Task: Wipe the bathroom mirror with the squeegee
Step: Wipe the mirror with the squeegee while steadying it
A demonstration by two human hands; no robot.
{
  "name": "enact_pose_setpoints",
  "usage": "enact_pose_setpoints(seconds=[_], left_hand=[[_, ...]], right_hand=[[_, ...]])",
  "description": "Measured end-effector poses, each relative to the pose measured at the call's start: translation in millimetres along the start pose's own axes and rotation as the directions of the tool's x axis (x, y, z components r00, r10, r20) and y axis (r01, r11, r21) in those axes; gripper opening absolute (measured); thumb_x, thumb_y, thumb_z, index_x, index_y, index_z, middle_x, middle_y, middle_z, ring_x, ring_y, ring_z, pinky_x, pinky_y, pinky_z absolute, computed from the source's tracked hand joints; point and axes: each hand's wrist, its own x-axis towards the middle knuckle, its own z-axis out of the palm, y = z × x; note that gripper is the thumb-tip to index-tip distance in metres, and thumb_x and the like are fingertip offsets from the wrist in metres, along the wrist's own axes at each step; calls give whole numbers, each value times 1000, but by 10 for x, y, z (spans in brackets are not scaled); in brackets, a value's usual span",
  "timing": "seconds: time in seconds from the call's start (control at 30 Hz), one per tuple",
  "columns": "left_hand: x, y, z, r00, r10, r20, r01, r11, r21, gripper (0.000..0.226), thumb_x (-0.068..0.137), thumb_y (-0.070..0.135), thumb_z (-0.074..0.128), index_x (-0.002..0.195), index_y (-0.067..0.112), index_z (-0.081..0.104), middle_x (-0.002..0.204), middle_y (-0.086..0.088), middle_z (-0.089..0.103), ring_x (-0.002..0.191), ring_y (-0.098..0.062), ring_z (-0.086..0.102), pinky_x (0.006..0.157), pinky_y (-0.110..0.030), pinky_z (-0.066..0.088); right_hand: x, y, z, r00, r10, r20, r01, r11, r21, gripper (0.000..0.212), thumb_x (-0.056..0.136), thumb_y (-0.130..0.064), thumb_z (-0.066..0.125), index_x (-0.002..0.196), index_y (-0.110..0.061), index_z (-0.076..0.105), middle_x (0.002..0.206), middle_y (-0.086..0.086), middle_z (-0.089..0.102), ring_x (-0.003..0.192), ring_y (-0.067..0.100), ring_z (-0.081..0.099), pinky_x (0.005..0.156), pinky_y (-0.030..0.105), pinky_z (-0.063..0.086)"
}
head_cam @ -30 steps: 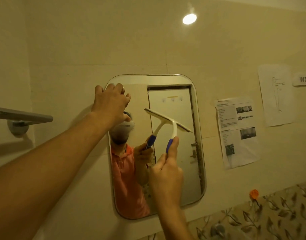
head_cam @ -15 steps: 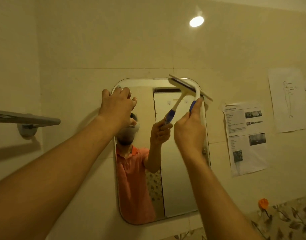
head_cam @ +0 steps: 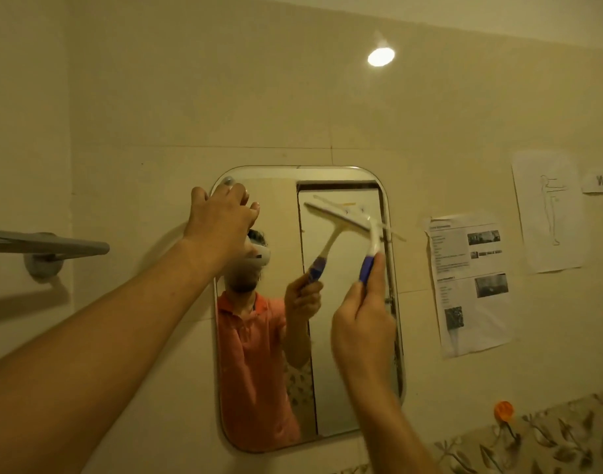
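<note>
A rounded rectangular mirror [head_cam: 341, 388] hangs on the beige tiled wall, and a person in an orange shirt is reflected in it. My left hand [head_cam: 221, 220] is on its top left corner, fingers curled over the edge. My right hand [head_cam: 361, 323] grips the blue handle of the white squeegee [head_cam: 374, 241]. Tilted down to the right, the squeegee's blade lies against the glass in the upper right part and reaches the right edge. Its reflection shows just to the left of it.
A grey towel bar [head_cam: 47, 242] juts from the wall at left. Printed sheets [head_cam: 471, 285], a line drawing [head_cam: 549, 213] and a label [head_cam: 600, 181] are taped up right of the mirror. An orange hook [head_cam: 503, 410] sits above a leaf-patterned tile band [head_cam: 549, 439].
My right hand raised the squeegee from mid-mirror to the top right corner, then drew it down a little. My left hand stayed on the mirror's top left corner.
</note>
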Motion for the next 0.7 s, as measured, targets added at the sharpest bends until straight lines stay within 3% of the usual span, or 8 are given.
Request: enact_pose_setpoints(seconds=[0.07, 0.23, 0.47, 0.7], left_hand=[[3, -3, -7, 1000, -1, 6, 1, 1000, -6, 79, 79, 71, 64, 147, 35, 46, 142, -2, 42, 131, -24, 38, 98, -46, 36], [11, -3, 5, 1000, -5, 8, 5, 1000, 4, 80, 80, 71, 64, 148, 34, 44, 145, -4, 39, 136, -26, 34, 99, -47, 36], [13, 18, 23, 1000, -11, -5, 11, 1000, 4, 83, 78, 73, 66, 148, 31, 46, 141, -4, 43, 133, -26, 37, 98, -47, 36], [5, 33, 38, 1000, -20, -5, 20, 1000, 9, 82, 78, 72, 66, 147, 32, 47, 139, -4, 43, 131, -25, 37, 97, -46, 36]], right_hand=[[400, -127, -27, 999, -32, -38, 32, 999, -14, 57, 107, -31, 33, 157, -40, 7, 66, 0, 50, 51, 10, 47, 46, 29, 45], [864, -276, 60, 999, -39, -8, 38, 996, -75, 59, 108, -29, 32, 158, -37, 3, 69, -2, 51, 54, 9, 51, 47, 19, 38], [153, 10, 259, 998, -49, 51, 52, 996, -76, 63, 106, -33, 33, 157, -37, -3, 62, -1, 50, 47, 10, 48, 41, 17, 35], [-573, 324, 386, 994, -45, 103, 53, 995, -82, 71, 105, -33, 35, 144, -56, -19, 64, -2, 57, 50, 7, 53, 43, 17, 38]])
